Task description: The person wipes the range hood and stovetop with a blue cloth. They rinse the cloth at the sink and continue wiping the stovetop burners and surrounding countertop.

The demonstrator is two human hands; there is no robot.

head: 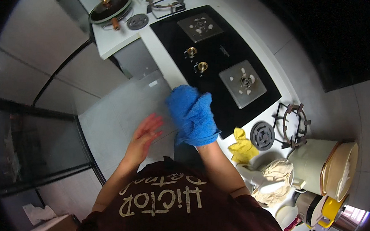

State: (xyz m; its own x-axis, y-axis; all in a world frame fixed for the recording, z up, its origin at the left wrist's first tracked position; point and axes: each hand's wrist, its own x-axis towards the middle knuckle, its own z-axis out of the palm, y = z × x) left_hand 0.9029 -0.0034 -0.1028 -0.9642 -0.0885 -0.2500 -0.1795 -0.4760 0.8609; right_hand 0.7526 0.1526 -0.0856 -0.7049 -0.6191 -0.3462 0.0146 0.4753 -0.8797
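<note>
A blue terry cloth (pixel 193 114) covers my right hand from the wrist to the fingertips, so the fingers themselves are hidden. It hangs by the front edge of a black glass gas hob (pixel 185 38); contact with the glass cannot be made out. Bare and slightly blurred, my left hand (pixel 146 136) is held in the air left of the cloth, its fingers apart and holding nothing. Two brass-coloured knobs (pixel 202 66) sit on the hob. Its two metal burner plates (pixel 255 88) carry white patches around the burner centres, and no pan supports stand on them.
Pan supports (pixel 295 123) and burner caps (pixel 262 135) lie on the counter at both sides of the hob. A yellow cloth (pixel 243 146) rests by the right corner, near a large pale pot (pixel 311 163). A lidded pan (pixel 110 10) stands at the far left.
</note>
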